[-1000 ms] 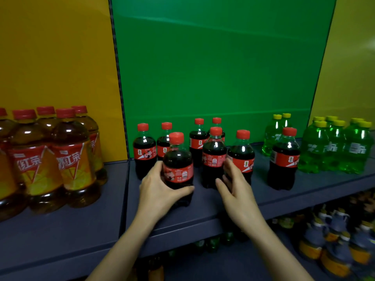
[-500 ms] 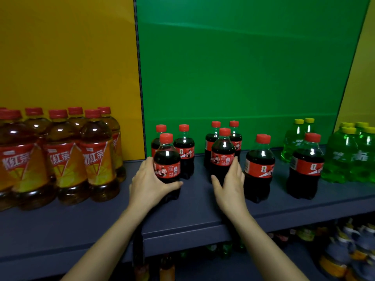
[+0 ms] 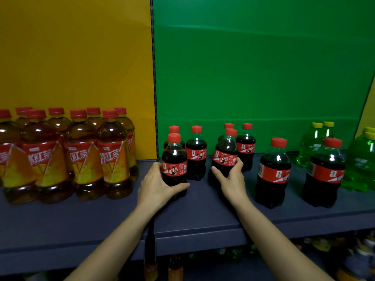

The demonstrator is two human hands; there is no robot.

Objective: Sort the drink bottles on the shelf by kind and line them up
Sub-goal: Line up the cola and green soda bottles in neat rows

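Several small cola bottles with red caps stand on the dark shelf (image 3: pixel 203 216) before the green panel. My left hand (image 3: pixel 157 184) grips the leftmost front cola bottle (image 3: pixel 174 159), upright, close to the panel seam. My right hand (image 3: pixel 233 180) holds another cola bottle (image 3: pixel 226 157), which leans to the right. Two cola bottles (image 3: pixel 273 173) (image 3: pixel 324 173) stand apart further right. Large iced-tea bottles (image 3: pixel 81 153) fill the left under the yellow panel. Green soda bottles (image 3: pixel 359 163) with yellow caps are at the far right.
A vertical slotted post (image 3: pixel 155 98) divides the yellow and green back panels. Bare shelf lies in front of the bottles up to the front edge. A lower shelf (image 3: pixel 355 258) holds more bottles in the dark.
The view has shifted left. My left hand has slid its cola bottle left and back toward the seam. My right hand has closed on the middle cola bottle, which now leans.
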